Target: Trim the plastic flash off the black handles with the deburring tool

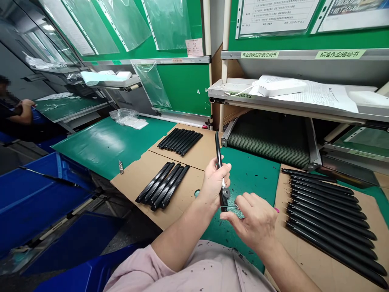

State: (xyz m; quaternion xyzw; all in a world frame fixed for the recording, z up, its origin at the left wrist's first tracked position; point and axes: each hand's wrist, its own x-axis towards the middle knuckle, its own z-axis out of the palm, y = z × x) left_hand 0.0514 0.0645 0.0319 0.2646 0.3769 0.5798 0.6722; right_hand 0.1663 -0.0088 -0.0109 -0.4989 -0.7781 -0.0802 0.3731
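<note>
My left hand (pixel 214 184) grips a slim black plastic bar (pixel 219 156) upright, with a grey ring-shaped fitting (pixel 225 193) near its lower end. My right hand (pixel 252 217) pinches a thin metal pin or wire (pixel 230 207) against the bar's lower part. Below the hands lies a green work mat (pixel 252 174). Several similar black bars lie in rows on cardboard sheets: one group (pixel 180 142) at the back, another (pixel 162 186) left of my hands, and a long row (pixel 328 219) to the right. A small utility knife (pixel 120 166) lies at the edge of the left cardboard sheet (pixel 136 178).
Blue bins (pixel 30 194) stand low at the left, and a co-worker's arm (pixel 22 113) rests at a green bench beyond them. A dark conveyor belt (pixel 267 142) runs under a shelf (pixel 291 101) holding papers. Clear plastic bags (pixel 124 117) lie at the back of the mat.
</note>
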